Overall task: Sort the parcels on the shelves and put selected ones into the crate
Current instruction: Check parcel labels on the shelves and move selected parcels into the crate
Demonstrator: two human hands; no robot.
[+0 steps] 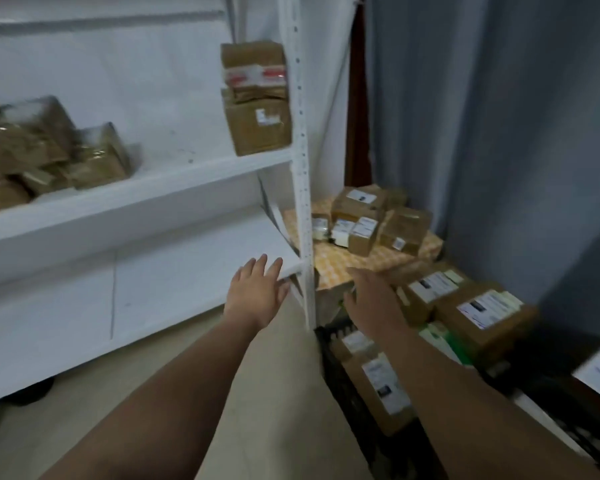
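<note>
Evidently both hands were empty at this moment. The left hand (257,292) was held flat, fingers straight and a little apart, its fingertips at the front corner of the bare lower shelf (187,271), beside the white upright post (302,168). Whether it actually touched the edge could not be told. It looked like a hand put out for balance rather than to take anything, since no parcel lay within its reach there.

The right hand (368,292), fingers likewise loose and apart and gripping nothing, was stretched out past the post. It was above the black crate (329,362) on the floor and pointed toward the yellow patterned cloth (343,268), where a cluster of small parcels (368,216) sat.

The crate already held several labelled parcels (385,382), lying label-up, probably so the addresses could be read. More brown parcels were on the middle shelf (153,188): a blurred heap (49,150) at the left and a stack of two (258,126) against the post at the right end, likely set there so it would not tip. Larger boxes (482,313) lay farther right, before a grey curtain (499,133).
</note>
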